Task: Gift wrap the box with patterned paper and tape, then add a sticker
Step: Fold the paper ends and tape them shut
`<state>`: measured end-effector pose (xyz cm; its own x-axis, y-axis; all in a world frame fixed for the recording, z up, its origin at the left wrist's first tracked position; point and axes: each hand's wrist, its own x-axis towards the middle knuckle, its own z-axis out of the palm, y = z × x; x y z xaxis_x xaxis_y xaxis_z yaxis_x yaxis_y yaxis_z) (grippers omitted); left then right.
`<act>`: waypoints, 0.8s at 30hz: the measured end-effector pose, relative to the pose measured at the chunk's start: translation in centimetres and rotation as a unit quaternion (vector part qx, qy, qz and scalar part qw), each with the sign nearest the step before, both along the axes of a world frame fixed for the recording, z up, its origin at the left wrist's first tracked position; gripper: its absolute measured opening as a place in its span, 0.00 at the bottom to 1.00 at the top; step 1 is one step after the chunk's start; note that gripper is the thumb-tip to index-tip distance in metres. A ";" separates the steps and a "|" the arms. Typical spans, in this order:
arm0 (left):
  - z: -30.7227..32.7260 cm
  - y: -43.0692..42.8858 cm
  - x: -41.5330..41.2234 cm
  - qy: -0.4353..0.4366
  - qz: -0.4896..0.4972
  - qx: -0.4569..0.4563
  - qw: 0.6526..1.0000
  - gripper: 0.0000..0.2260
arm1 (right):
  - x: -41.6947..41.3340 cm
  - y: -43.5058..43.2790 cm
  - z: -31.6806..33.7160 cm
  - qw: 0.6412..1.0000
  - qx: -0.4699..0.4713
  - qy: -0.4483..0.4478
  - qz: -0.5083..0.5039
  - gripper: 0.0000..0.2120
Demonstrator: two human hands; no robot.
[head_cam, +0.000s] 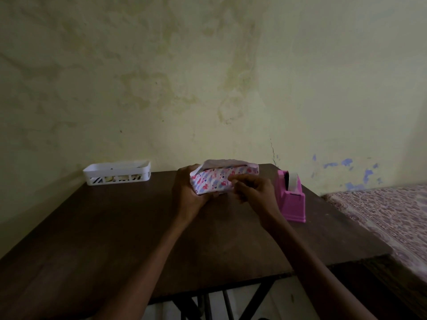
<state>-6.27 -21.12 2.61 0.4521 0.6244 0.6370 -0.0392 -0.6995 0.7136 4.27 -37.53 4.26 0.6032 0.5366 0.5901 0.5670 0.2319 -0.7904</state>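
The box (215, 181) is covered in white paper with pink and blue hearts and is held above the dark wooden table (115, 227). An unfolded flap of paper stands up along its top edge. My left hand (188, 192) grips the box's left end from below. At the front right of the box my right hand (251, 189) has its fingers curled, fingertips pinching at the paper. A pink tape dispenser (291, 197) with a roll of tape stands just right of my right hand.
A white plastic basket (116, 173) with small items inside sits at the table's back left, against the yellowish wall. A patterned bed cover (388, 218) lies to the right of the table. The table's front edge runs near the bottom of the view.
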 end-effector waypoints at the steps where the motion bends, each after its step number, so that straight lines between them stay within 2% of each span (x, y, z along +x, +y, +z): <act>1: -0.1 -0.1 -0.2 -0.006 -0.007 -0.002 1.000 0.37 | 0.1 0.1 -0.1 0.998 -0.008 -0.057 -0.032 0.07; 3: 0.0 -0.6 -0.6 -0.017 -0.024 0.001 1.000 0.36 | 0.2 0.4 -0.5 0.975 -0.015 -0.192 -0.110 0.12; 5: 0.2 -0.9 -0.9 -0.030 -0.031 0.001 0.999 0.36 | 0.1 0.7 -1.2 0.954 0.001 -0.259 -0.152 0.17; 8: 0.2 -0.5 -1.2 -0.037 -0.019 -0.011 0.999 0.38 | -0.1 0.7 -1.9 0.922 0.080 -0.279 -0.256 0.22; 10: 0.4 -0.2 -1.4 -0.033 -0.019 -0.024 0.999 0.39 | 0.2 0.7 -1.9 0.921 0.129 -0.240 -0.278 0.32; 13: 0.7 0.2 -1.6 -0.036 -0.021 -0.024 0.999 0.40 | 1.2 0.9 -1.7 0.949 0.119 -0.207 -0.207 0.45; 17: 0.7 0.0 -1.6 -0.071 -0.027 -0.003 0.997 0.42 | 2.3 1.4 -1.0 0.978 0.061 -0.179 -0.083 0.51; 21: 1.4 -1.4 -1.9 -0.114 0.021 0.053 0.992 0.42 | 2.9 2.1 0.0 0.986 0.040 -0.158 -0.022 0.46; 24: 2.3 -2.7 -2.5 -0.135 0.110 0.207 0.963 0.37 | 2.9 2.8 0.2 0.985 0.040 -0.169 -0.018 0.42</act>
<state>-8.74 -23.80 4.92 0.1218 0.3532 0.9276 -0.0022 -0.9344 0.3561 7.21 -34.71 4.49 0.3836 0.4614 0.8000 0.8031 0.2610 -0.5356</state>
